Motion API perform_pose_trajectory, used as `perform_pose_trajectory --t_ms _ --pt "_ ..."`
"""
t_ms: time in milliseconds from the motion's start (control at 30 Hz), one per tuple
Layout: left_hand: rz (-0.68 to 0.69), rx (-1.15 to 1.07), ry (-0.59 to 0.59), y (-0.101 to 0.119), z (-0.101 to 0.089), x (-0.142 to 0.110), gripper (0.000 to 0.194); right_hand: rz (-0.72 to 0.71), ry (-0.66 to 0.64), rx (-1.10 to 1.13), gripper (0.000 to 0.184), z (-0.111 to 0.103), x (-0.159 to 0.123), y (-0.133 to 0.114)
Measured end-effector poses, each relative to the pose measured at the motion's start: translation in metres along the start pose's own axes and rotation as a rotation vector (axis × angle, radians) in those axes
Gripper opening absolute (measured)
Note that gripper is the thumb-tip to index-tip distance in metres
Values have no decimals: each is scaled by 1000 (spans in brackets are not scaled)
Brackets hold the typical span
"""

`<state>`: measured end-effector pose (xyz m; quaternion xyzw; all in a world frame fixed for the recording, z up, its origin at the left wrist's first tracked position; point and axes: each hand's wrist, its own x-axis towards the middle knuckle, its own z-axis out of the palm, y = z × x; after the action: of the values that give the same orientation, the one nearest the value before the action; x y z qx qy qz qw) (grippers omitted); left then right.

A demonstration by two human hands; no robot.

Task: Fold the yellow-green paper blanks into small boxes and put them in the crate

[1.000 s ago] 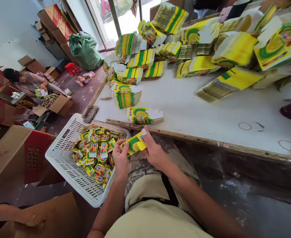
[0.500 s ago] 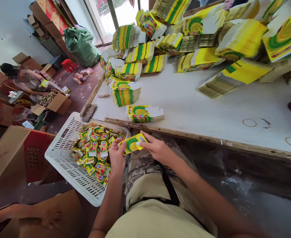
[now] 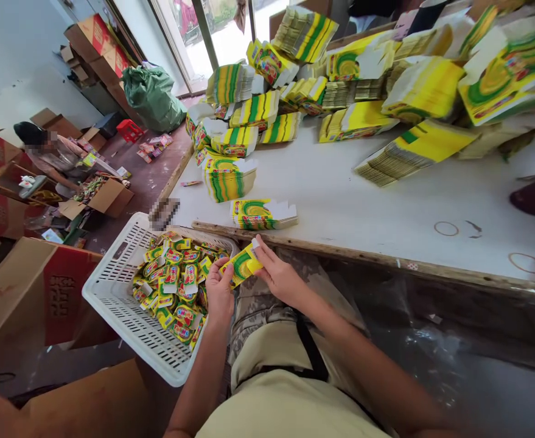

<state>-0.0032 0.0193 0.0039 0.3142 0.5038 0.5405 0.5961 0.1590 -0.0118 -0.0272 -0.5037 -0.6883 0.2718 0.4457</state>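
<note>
"Pinching the box [image 3: 240,268] at both ends, isn't it, that pair of hands?"

"Looks so to me. The left hand [image 3: 220,292] is closed on the end nearer the basket [image 3: 176,374], thumb laid over the printed face. What its fingertips do behind, I can't see."

"And the right hand [image 3: 280,277]?"

"It has the other end between thumb and fingers, with a bit of white flap [image 3: 255,244] showing by the index finger. So the box is slung between the hands, tilted, its right end higher, over the lap [image 3: 260,304]."

"What lies round the fingers?"

"Just left of the left fingers, packs [image 3: 171,277] heaped in the basket. Just past the right fingertips, on the table [image 3: 322,182], a stack [image 3: 253,213] of flat-looking card."

"How would you handle that end well?"

"I'd let the left fingers do the steadying, snug but light; squeeze hard and thin card may buckle. The right fingertips should press along the crease, I think, not on a corner, which could bend or tear."

"And the angle?"

"That tilt seems handy: the right end faces the working fingers. I'd square the sides first, so the flap sits straight."
</note>
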Motion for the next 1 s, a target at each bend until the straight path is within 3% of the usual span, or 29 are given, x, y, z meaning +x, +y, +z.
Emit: perform_pose_trajectory --t_ms 333,500,600,700,867,933,1000 --pt "-43 25 -8 -1 -8 7 54 -44 -93 -223 26 -9 -7 1" --pt "-69 46 -7 -11 -9 8 48 8 -181 -351 23 -9 -7 0" --pt "-97 68 -18 -10 -12 9 49 -2 -187 -260 20 -10 -6 4" --pt "-125 93 -48 -7 -14 9 52 -44 -82 -66 26 -8 -3 11" --pt "-143 125 -80 -6 -17 7 51 45 96 87 51 9 0 7" --pt "-92 163 -58 0 -28 9 49 45 94 116 59 15 -1 1" --pt "42 233 36 13 -49 15 44 31 95 142 62 14 2 -4"
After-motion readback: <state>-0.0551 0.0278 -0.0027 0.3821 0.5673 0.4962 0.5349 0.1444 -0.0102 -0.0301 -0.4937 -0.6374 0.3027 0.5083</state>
